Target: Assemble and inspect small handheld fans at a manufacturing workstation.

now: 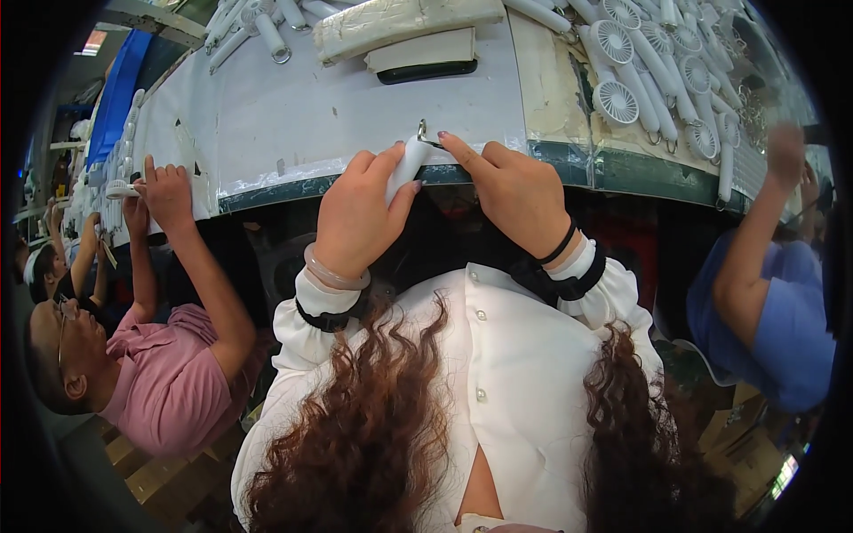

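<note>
My left hand is closed around a white handle, shaped like those of the handheld fans on the table, and holds it tilted at the table's near edge. A small metal ring stands up at the handle's far end. My right hand comes in from the other side, its index finger stretched toward that end. At its fingertips a thin dark strip reaches to the handle beside the ring. The fan's other end is hidden by my left hand.
Many white handheld fans are heaped at the right, more at the far left. A black, rounded object lies before a worn white block. People in pink and blue work on either side.
</note>
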### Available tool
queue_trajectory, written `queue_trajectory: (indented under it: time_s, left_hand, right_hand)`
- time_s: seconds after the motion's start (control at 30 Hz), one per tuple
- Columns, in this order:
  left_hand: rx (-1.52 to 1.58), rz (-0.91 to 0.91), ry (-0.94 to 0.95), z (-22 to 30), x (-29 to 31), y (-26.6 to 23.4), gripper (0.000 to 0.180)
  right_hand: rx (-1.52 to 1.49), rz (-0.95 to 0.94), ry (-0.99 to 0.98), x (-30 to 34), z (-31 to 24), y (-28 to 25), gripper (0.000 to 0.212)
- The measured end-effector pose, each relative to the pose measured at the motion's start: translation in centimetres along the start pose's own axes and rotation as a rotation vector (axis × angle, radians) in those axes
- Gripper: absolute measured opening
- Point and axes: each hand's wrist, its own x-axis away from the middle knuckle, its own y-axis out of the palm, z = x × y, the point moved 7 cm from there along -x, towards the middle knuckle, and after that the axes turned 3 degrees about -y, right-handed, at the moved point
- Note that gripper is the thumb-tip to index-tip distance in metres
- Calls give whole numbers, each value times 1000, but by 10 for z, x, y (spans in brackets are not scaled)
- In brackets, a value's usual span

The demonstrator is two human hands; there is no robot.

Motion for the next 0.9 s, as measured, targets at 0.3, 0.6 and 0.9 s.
queue_trajectory:
  time_s: [0.3, 0.6, 0.9]
  left_hand:
    - [-4, 25, 21, -1, 1, -1, 44]
    - [2, 4, -2, 0, 0, -1, 44]
    - [-44, 3, 44, 2, -1, -1, 44]
  right_hand:
    - [-25, 1, -15, -2, 0, 1, 59]
    - [-39, -42, -35, -2, 6, 6, 59]
    - [-64, -105, -50, -5, 8, 8, 60]
